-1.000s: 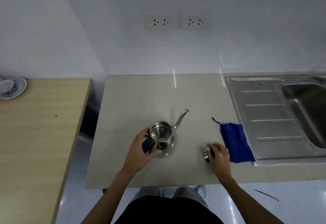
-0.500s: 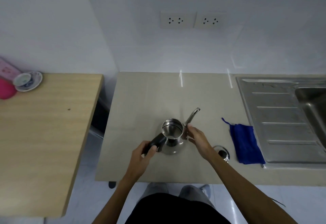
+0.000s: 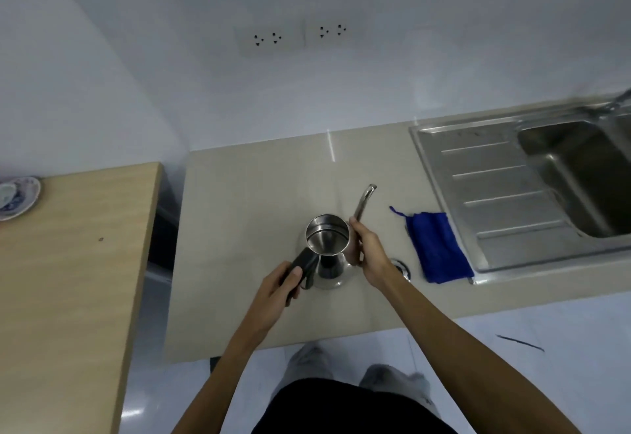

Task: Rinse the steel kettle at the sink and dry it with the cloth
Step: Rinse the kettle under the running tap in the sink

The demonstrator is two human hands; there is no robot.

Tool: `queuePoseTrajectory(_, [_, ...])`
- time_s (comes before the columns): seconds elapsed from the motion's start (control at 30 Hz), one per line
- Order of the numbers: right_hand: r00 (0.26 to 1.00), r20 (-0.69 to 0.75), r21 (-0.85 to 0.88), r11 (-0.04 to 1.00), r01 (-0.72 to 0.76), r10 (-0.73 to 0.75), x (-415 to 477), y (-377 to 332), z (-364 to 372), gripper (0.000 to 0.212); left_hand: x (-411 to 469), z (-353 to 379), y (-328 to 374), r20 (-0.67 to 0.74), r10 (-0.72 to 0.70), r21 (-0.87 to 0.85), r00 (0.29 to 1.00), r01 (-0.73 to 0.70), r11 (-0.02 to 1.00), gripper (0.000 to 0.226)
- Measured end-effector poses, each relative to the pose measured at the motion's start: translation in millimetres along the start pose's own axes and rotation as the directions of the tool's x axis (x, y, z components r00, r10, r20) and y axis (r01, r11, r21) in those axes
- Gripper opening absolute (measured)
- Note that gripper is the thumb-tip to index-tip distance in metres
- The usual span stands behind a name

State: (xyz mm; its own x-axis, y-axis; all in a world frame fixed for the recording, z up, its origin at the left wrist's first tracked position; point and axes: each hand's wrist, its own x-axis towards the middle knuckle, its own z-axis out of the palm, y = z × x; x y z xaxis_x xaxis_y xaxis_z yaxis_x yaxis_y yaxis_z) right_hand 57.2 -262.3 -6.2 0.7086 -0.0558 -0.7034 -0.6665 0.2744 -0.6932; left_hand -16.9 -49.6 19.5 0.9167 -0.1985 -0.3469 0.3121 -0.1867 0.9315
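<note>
Head view: I am gripping the black handle [image 3: 302, 268] of the shiny lidless steel kettle [image 3: 327, 249] with my left hand [image 3: 278, 292], fingers clamped round it. My right hand [image 3: 370, 256] is wrapping the kettle's body beside its thin curved spout [image 3: 363, 201]. The kettle is standing on the beige countertop [image 3: 246, 215], the folded blue cloth [image 3: 435, 246] lying near the steel sink [image 3: 512, 194].

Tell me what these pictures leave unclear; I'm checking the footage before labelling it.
Head view only:
- Lid: mostly hidden behind the right hand.
- Kettle handle: covered by the left hand.
- Tap: blurred, cut off by the right edge.
- Sink basin: cut off by the right edge.
- Dish: cut off by the left edge.
</note>
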Motion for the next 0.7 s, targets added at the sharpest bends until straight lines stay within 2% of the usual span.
queuePoseTrajectory(0.1, [0.996, -0.053, 0.036, 0.997, 0.07, -0.068, -21, -12, -54, 0.031, 3, 50, 23, 0.098, 0.057, 0.006, 0.994, -0.058, 0.998, 0.053])
queuePoseTrajectory(0.33, [0.959, -0.234, 0.206, 0.956, 0.207, -0.158, -83, -36, -243, 0.038, 7, 235, 69, 0.378, 0.062, 0.069, 0.924, -0.095, 0.993, 0.033])
queuePoseTrajectory(0.5, [0.907, -0.378, 0.231, 0.929, 0.288, -0.187, -128, -43, -389, 0.033, 6, 375, 82, 0.512, 0.034, 0.073, 0.858, -0.083, 0.994, 0.028])
queuePoseTrajectory(0.7, [0.856, -0.486, 0.229, 0.919, 0.321, -0.178, -153, -47, -525, 0.036, 10, 506, 102, 0.606, 0.024, 0.054, 0.795, -0.071, 0.996, 0.029])
